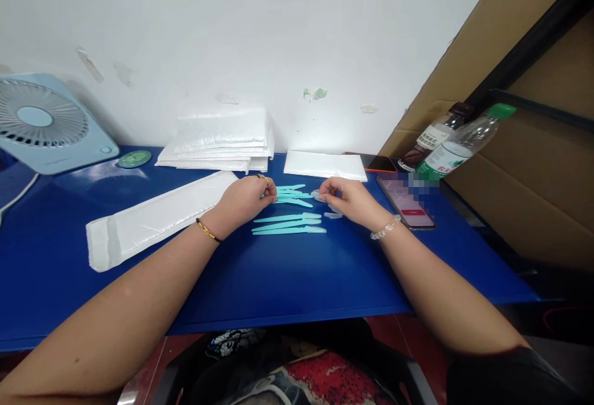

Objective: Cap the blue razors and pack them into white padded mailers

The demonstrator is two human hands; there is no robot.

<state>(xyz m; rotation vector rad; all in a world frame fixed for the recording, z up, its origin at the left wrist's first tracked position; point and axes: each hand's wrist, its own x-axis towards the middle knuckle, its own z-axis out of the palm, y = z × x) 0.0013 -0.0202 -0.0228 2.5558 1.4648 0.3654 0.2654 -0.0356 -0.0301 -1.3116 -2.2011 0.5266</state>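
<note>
Several turquoise eyebrow razors (288, 228) lie side by side on the blue table, a few of them with clear covers over the blade end. My left hand (253, 197) is closed, its thumb and finger pinching the handle end of an eyebrow razor (292, 200) in the farther group. Opposite it, my right hand (348, 199) pinches a small clear blade cap (317, 195) close to the razors' blade ends. Another loose clear cap (333, 215) rests on the table just below the right fingers. Which razor the left fingers grip is partly hidden.
A long white padded mailer (153, 222) lies left of my left hand, and stacked mailers (218, 139) stand against the wall. Another white packet (325, 165) lies behind the razors. A fan (51, 123) is far left; a phone (408, 204) and two bottles (450, 151) are at right.
</note>
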